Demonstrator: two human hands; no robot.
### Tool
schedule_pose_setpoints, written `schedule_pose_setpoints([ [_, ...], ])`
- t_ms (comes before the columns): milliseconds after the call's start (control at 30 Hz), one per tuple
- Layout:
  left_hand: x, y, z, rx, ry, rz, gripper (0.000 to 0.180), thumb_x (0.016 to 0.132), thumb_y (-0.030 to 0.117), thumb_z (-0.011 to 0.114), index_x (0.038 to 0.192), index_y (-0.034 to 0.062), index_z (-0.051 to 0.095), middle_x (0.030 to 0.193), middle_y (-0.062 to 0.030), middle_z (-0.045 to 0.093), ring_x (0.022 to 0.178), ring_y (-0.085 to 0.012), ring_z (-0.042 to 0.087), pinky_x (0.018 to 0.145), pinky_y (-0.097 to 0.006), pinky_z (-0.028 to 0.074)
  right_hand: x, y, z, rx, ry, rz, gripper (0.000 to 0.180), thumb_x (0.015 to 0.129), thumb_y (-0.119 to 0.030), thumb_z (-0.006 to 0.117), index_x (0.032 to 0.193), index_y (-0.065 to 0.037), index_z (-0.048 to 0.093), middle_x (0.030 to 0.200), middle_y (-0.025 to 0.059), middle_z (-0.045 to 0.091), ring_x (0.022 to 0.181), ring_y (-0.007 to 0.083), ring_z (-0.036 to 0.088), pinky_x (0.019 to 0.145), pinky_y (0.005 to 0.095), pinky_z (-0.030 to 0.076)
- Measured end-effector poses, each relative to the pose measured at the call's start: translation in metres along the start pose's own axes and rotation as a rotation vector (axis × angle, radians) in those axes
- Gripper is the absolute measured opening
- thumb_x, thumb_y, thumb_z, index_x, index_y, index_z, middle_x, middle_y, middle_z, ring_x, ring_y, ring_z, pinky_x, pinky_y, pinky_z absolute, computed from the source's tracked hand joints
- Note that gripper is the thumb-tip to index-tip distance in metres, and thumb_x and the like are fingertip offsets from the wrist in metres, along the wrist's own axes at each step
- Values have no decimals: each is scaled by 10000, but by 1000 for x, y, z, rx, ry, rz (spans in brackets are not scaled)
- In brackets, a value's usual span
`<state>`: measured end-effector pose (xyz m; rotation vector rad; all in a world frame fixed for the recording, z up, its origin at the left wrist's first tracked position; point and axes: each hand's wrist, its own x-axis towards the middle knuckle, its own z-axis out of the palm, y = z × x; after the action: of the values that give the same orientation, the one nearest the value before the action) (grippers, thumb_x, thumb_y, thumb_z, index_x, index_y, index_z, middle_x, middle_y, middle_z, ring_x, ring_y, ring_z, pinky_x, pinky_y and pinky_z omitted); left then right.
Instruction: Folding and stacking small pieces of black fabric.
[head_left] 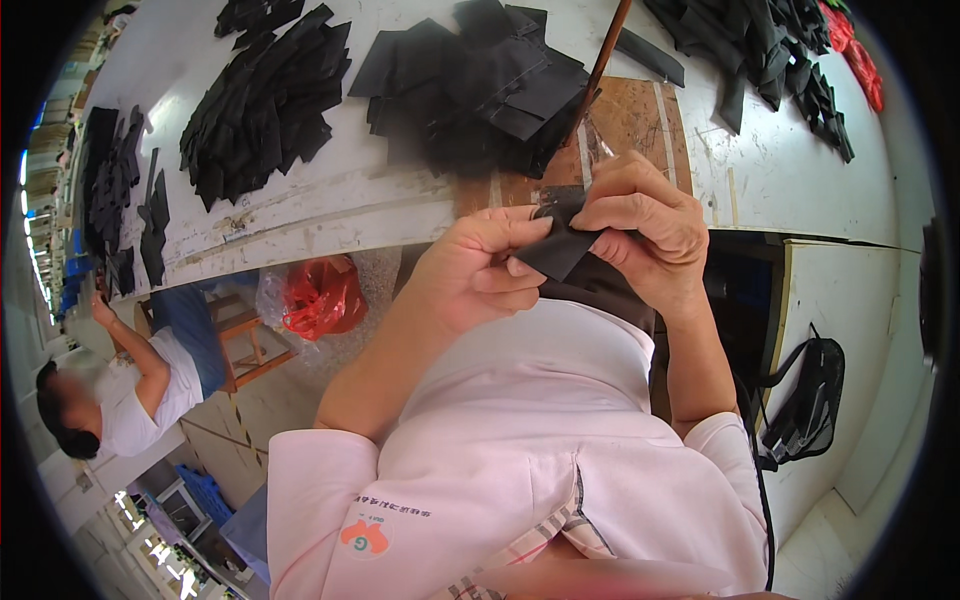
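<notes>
At the far left I see another person in a white top (140, 400) sitting low beside the long white worktable (330, 205), with one arm raised toward its edge. On the table above lie scattered strips of black fabric (120, 195), then a fanned heap of black fabric pieces (262, 105). Under the table edge sits a crumpled red plastic bag (322, 297) by a small wooden stool (250, 350). Moving toward the centre, my left hand (480, 270) is curled with thumb and fingers pinched onto a small black fabric piece (560, 248), held in the air just in front of the table edge, above my pink top. My right hand (640, 235) grips the same piece from the other side, its fingers bent tightly over the upper edge. Behind the hands a thin brown wooden stick (603, 62) slants up across a brown board (630, 120) and a larger stack of black fabric pieces (470, 80). Further right lie more black fabric cuttings (760, 45), and a black bag (810, 400) hangs below.
</notes>
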<state>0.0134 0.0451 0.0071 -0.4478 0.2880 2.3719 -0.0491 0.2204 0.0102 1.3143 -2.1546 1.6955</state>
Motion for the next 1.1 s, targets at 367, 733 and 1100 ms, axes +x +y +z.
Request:
schedule_pose_setpoints([
  [367, -15, 14, 12, 935, 248, 551, 207, 843, 145, 511, 955, -21, 565, 835, -44, 586, 719, -70, 535, 635, -190, 431, 2, 2, -7, 256, -207, 470, 143, 695, -86, 670, 736, 22, 585, 622, 57, 542, 576, 144, 513, 513, 253, 394],
  [733, -3, 7, 9, 1489, 491, 764, 62, 736, -34, 554, 787, -13, 583, 660, 2, 569, 564, -24, 495, 489, -165, 390, 13, -3, 13, -173, -63, 258, 161, 672, -67, 667, 800, 2, 598, 694, 80, 543, 676, 194, 511, 606, 274, 404],
  [1100, 29, -21, -1, 1607, 703, 1538, 146, 701, -58, 583, 826, 13, 564, 697, -86, 583, 521, -123, 548, 455, -239, 425, 8, -9, 44, -219, 231, 326, 98, 698, 43, 614, 783, -2, 594, 657, 56, 529, 548, 126, 500, 487, 246, 410],
])
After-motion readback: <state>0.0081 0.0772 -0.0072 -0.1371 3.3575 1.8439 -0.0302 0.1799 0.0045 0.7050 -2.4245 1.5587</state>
